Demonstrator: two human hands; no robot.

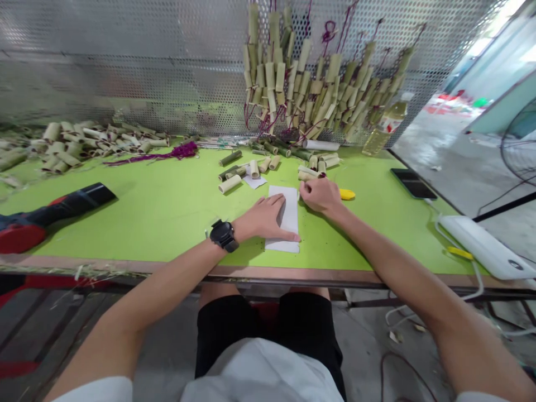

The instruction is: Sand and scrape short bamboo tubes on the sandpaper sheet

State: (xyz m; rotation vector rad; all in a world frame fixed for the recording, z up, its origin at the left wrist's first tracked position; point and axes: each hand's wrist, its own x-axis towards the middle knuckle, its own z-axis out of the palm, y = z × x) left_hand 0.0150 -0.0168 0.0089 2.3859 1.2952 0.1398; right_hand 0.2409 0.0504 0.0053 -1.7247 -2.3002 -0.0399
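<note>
My left hand lies spread on a white sheet of paper, its thumb reaching the paper's right edge. Just right of the sheet's upper part, my right hand rests with curled fingers; whatever is between them is too small to tell. A yellow object lies beside the right hand, partly hidden by it. Short bamboo tubes lie above the left hand around a smaller paper scrap. More light bamboo pieces are just beyond the right hand.
Strung bamboo tubes hang on the perforated metal panel. A bamboo pile, purple string and a red-black tool are at left. A bottle, a phone and a white power strip stand or lie at right.
</note>
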